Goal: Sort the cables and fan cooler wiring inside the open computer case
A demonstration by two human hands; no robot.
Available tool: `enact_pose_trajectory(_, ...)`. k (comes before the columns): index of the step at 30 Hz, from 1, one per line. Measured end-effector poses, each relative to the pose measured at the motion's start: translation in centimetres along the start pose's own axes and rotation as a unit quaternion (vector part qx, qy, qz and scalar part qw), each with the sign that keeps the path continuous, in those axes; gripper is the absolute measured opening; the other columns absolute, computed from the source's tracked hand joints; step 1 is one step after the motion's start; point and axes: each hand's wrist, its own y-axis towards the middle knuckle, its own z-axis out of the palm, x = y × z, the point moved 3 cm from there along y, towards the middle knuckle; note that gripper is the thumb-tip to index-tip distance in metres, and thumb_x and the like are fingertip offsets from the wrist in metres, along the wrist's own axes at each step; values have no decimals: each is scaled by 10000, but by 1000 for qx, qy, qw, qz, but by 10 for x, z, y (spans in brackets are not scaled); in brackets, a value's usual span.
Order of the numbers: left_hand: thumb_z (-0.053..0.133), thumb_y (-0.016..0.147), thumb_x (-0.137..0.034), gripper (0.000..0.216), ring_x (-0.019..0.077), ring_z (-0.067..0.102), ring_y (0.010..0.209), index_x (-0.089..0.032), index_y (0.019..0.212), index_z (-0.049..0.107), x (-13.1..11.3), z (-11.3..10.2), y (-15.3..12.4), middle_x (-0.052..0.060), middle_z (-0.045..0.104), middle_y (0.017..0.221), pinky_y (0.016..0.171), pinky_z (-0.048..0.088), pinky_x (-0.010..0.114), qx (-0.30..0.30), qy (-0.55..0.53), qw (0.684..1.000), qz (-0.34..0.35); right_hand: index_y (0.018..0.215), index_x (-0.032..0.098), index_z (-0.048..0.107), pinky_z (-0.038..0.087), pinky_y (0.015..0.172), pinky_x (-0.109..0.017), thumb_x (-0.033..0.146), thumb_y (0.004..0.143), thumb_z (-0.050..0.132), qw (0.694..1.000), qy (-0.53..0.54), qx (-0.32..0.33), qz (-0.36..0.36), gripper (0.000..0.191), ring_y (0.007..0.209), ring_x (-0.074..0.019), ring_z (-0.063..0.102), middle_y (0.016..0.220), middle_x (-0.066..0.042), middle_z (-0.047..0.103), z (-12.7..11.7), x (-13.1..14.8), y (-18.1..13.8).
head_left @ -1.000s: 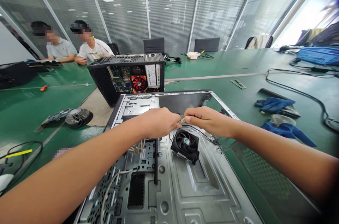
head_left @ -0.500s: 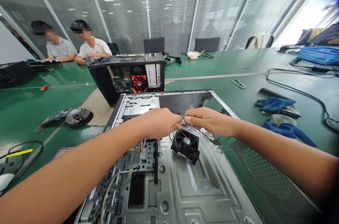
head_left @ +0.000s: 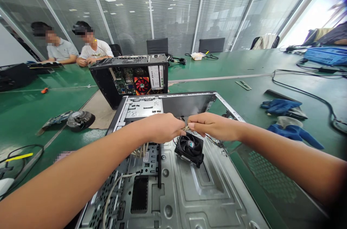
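Well, glass partitions (head_left: 179, 12) back your green table (head_left: 206, 67); close together over the case (head_left: 200, 196), your left hand (head_left: 166, 128) and right hand (head_left: 213, 126) pinch beige cable (head_left: 186, 128).

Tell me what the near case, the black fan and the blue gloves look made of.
Near case: sheet metal, probably steel, dull silver; its pressed ridges catch the light. Black fan: likely molded plastic, satin; the black surfaces show only soft highlights. Blue gloves: apparently fabric, matte, crumpled and soft-edged; whether they are coated, I can't tell.
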Motion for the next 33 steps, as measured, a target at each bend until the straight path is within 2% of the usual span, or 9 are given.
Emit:
enact_pose_trajectory(5, 325, 959, -409, 392, 161, 550, 573, -181, 896, 638, 0, 1, 0, 77, 672, 766, 529, 355, 279, 31, 4, 999, 9, 754, 192, 449, 366, 593, -268, 411, 939, 380, 1000, -25, 7, -12, 295, 625, -126, 447, 674, 14, 500, 3, 0, -1)
enact_pose_trajectory(11, 314, 964, -404, 396, 155, 531, 549, -182, 887, 632, 0, 1, 1, 65, 659, 739, 503, 321, 274, 24, 1, 999, 21, 876, 169, 530, 377, 601, -266, 372, 919, 422, 1000, -11, -5, -4, 234, 656, -135, 480, 726, -6, 551, 3, 2, -1)
enact_pose_trajectory(16, 283, 972, -404, 419, 163, 543, 563, -182, 914, 634, 1, 2, 3, 65, 661, 743, 509, 328, 277, 30, -9, 999, 32, 946, 165, 565, 334, 570, -252, 378, 879, 499, 997, -62, -30, -19, 233, 609, -119, 437, 704, 8, 555, 3, 3, -1)
enact_pose_trajectory(21, 300, 969, -413, 396, 170, 562, 577, -189, 930, 625, 2, 3, 4, 63, 662, 749, 522, 353, 276, 16, -21, 999, 27, 848, 166, 580, 318, 582, -255, 353, 904, 458, 993, -100, -36, -52, 231, 612, -115, 426, 690, 5, 549, 4, 4, 0)
enact_pose_trajectory(28, 342, 950, -413, 349, 176, 577, 604, -187, 918, 606, 5, 4, 6, 72, 659, 760, 526, 360, 275, -18, -10, 1000, 19, 734, 180, 499, 302, 561, -245, 408, 916, 411, 997, -54, -38, -36, 304, 594, -108, 373, 641, 30, 433, 1, 1, 3)
enact_pose_trajectory(33, 332, 954, -422, 366, 175, 567, 578, -185, 920, 608, 4, 2, 5, 81, 656, 742, 519, 361, 277, -20, 0, 1000, -1, 698, 184, 475, 315, 559, -253, 447, 915, 391, 999, -20, -26, -32, 352, 579, -112, 390, 615, 29, 434, 0, 2, 4)
